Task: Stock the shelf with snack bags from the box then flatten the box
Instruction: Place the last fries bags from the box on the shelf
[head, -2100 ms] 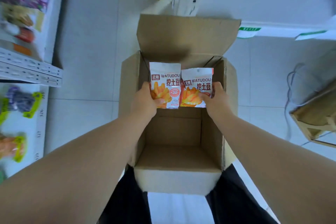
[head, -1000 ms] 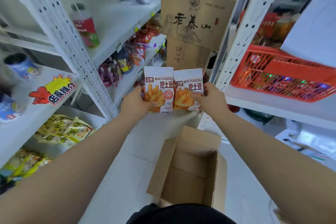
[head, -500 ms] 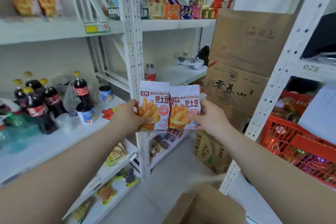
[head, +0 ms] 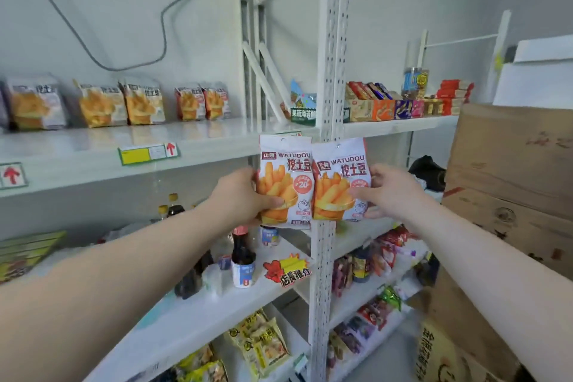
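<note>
I hold two white and orange WATUDOU snack bags side by side, upright, in front of the white shelf post [head: 331,40]. My left hand [head: 240,197] grips the left bag [head: 286,177] by its lower left edge. The right bag [head: 339,178] is pinched along its right edge by my right hand [head: 387,192]. Both bags sit just below the front edge of the upper shelf [head: 93,152], where several like bags [head: 201,102] stand in a row at the back. The box is out of view.
The upper shelf's right bay holds small colourful snack boxes [head: 387,105]. Bottles and cups [head: 243,257] stand on the middle shelf below my hands. Stacked brown cartons [head: 511,180] rise on the right. Yellow packets [head: 263,341] fill the lower shelf.
I lifted both bags out of the box on the floor and raised them to the upper shelf's height. My view swung up from the box to the shelves.
</note>
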